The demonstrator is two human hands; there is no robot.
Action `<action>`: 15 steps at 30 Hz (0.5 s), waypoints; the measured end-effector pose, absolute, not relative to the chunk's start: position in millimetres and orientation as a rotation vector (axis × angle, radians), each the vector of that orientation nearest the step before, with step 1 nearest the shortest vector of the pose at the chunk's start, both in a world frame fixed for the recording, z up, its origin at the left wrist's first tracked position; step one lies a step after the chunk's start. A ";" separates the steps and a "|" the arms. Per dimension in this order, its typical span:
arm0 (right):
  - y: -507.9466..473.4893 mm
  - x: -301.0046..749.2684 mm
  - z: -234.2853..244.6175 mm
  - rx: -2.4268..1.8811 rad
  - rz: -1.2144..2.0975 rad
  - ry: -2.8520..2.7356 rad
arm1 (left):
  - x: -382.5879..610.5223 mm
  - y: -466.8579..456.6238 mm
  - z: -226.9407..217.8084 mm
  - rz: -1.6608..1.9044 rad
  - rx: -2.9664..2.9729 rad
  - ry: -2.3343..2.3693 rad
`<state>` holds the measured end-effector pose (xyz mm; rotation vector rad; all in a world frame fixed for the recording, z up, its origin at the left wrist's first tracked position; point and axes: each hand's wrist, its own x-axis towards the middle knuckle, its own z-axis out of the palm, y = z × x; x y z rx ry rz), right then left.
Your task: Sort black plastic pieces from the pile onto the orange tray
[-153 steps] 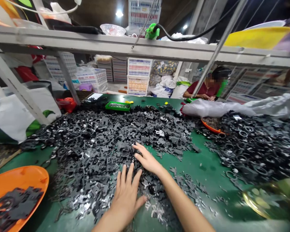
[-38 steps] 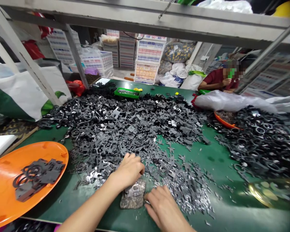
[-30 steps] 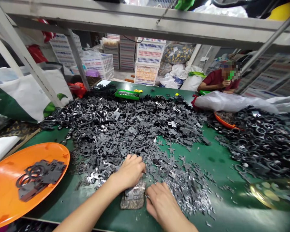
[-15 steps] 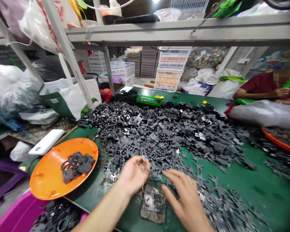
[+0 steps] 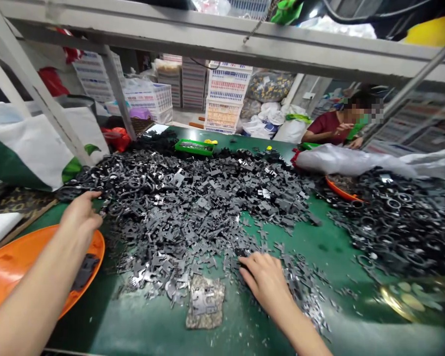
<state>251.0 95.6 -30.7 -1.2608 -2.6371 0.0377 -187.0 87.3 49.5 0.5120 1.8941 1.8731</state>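
A broad heap of small black plastic parts (image 5: pixel 207 198) covers the green table (image 5: pixel 319 247). My left hand (image 5: pixel 81 215) hovers over the rim of an orange tray (image 5: pixel 7 267) at the heap's left edge, fingers curled under; what they hold is hidden. A few black parts (image 5: pixel 82 272) lie in the tray beside my forearm. My right hand (image 5: pixel 265 279) rests palm-down on the near edge of the heap, fingers bent together onto the parts. A mottled grey pad (image 5: pixel 205 309) with a part on it lies between my hands.
A second heap of black rings (image 5: pixel 400 217) fills the right side, behind an orange bowl (image 5: pixel 341 190) and a white sack (image 5: pixel 356 160). A co-worker (image 5: pixel 332 126) sits at the far side. A green tray (image 5: pixel 195 147), a white bag (image 5: pixel 40 143) and a slanted strut (image 5: pixel 40 99) stand at left.
My left hand has left the grey pad and swung left over the orange tray. My right hand has moved from the pad onto the heap and its fingers have closed together.
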 end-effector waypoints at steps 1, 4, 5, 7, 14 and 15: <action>97.3 244.3 -32.3 -1.268 0.008 -2.640 | -180.8 85.0 51.5 1.858 0.477 1.879; 102.6 232.1 -32.9 -1.261 0.010 -2.654 | -144.9 70.1 57.9 1.811 0.518 1.795; 103.2 230.2 -30.8 -1.254 0.029 -2.640 | -126.3 63.0 58.8 1.775 0.589 1.753; 100.2 227.3 -22.5 -1.225 0.101 -2.585 | -80.2 48.2 56.4 1.635 0.735 1.697; 72.9 227.9 8.2 -0.967 0.462 -2.482 | 50.3 22.4 13.2 0.995 1.244 1.429; 73.0 231.6 6.8 -1.009 0.467 -2.485 | 52.9 20.9 7.6 1.038 1.185 1.413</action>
